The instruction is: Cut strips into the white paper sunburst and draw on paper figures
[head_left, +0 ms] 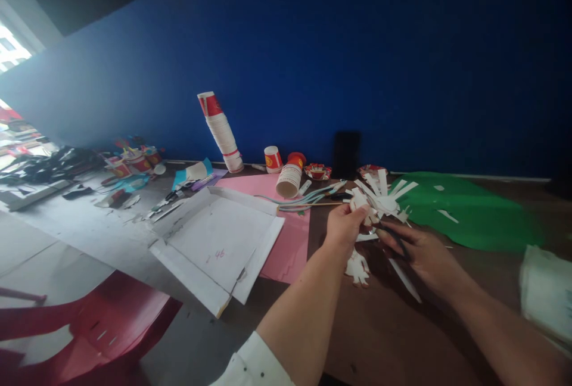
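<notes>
My left hand is closed on a small white paper cut-out with brownish edges, pinched between thumb and fingers. My right hand grips a pair of scissors by the dark handles, with the blades close to the paper. Below my hands lies another white cut-out with lobed edges. Just beyond, a paper cup cut into white strips spreads over the table. A white paper sliver rests under my right hand.
A white box lid and pink paper are to the left. A tall cup stack leans behind, near more paper cups. Green paper covers the right side. A red chair stands at lower left; a blue partition backs the table.
</notes>
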Demonstrator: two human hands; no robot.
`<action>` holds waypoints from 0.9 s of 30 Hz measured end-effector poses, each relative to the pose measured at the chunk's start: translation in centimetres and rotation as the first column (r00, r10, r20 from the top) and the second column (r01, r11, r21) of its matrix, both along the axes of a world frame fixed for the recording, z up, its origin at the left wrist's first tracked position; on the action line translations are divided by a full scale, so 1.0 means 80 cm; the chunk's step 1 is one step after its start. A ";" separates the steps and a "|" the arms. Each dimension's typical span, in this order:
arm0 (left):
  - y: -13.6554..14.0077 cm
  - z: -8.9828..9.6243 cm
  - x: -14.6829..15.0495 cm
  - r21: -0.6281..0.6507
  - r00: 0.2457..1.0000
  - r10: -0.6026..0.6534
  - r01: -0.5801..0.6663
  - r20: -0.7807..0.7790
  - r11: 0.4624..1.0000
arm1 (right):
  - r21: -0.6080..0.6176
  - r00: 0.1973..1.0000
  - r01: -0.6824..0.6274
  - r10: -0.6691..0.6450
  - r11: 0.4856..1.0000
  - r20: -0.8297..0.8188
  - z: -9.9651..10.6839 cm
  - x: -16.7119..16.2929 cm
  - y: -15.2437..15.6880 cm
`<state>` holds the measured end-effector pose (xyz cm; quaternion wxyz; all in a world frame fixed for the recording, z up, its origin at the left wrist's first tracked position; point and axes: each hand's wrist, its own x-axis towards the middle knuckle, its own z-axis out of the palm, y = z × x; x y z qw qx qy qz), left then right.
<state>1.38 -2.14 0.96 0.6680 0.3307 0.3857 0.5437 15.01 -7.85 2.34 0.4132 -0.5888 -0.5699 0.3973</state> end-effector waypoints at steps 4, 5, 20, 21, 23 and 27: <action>0.002 0.000 -0.001 -0.009 1.000 -0.003 0.003 0.016 1.000 | -0.059 0.999 0.011 -0.014 0.998 -0.046 -0.007 0.001 0.001; 0.002 0.000 -0.001 -0.013 1.000 -0.007 0.007 0.017 1.000 | -0.059 0.999 0.023 -0.026 0.998 -0.047 -0.008 0.001 0.001; 0.005 -0.002 -0.006 -0.024 1.000 -0.016 0.017 0.024 1.000 | -0.061 0.999 0.027 -0.029 0.998 -0.032 0.002 -0.005 -0.003; 0.005 -0.002 -0.006 -0.029 1.000 -0.009 0.010 0.027 1.000 | -0.068 0.999 0.025 -0.028 0.997 -0.043 0.002 -0.006 -0.003; 0.005 -0.002 -0.005 -0.040 1.000 0.002 0.000 0.028 0.999 | -0.078 0.997 0.016 -0.021 0.997 -0.071 0.002 -0.006 -0.003; 0.007 -0.005 -0.005 -0.042 0.999 0.012 -0.011 0.032 0.999 | -0.101 0.994 0.016 -0.027 0.995 -0.107 -0.002 -0.005 -0.002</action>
